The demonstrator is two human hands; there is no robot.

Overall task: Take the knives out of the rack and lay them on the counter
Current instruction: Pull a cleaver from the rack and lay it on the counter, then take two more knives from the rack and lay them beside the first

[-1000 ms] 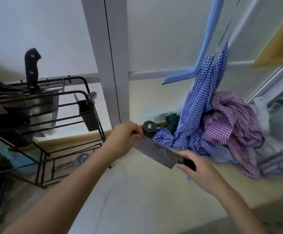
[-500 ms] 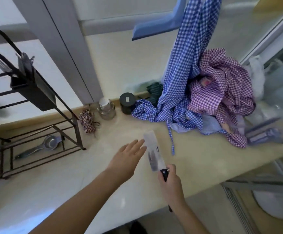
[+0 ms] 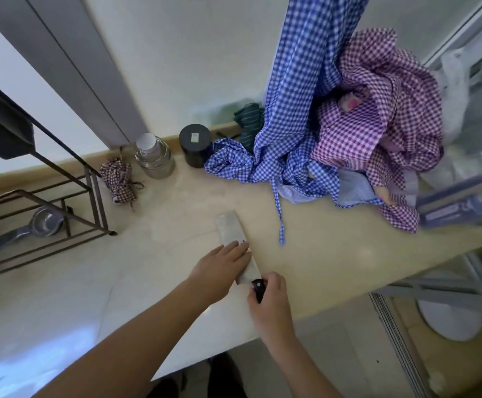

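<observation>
A broad-bladed knife (image 3: 235, 242) lies flat on the pale worktop (image 3: 334, 259), blade pointing away from the person and the dark handle toward the near edge. The right hand (image 3: 271, 307) is wrapped around that handle, fingers closed on it. The left hand (image 3: 219, 268) is spread flat, its fingers extended and resting on the side of the blade near the handle end. A small dark mark sits on the blade by the fingertips, too small to read. To the left stands the dark metal rack (image 3: 44, 214), well apart from the knife, with a metal scoop (image 3: 24, 229) lying in its lower level. Against the wall stand a clear bottle (image 3: 154, 159) with a white cap and a black jar (image 3: 195, 145) whose lid bears a small white label, its writing illegible. Blue checked cloth (image 3: 300, 116) and purple checked cloth (image 3: 377, 110) are heaped at the right.
</observation>
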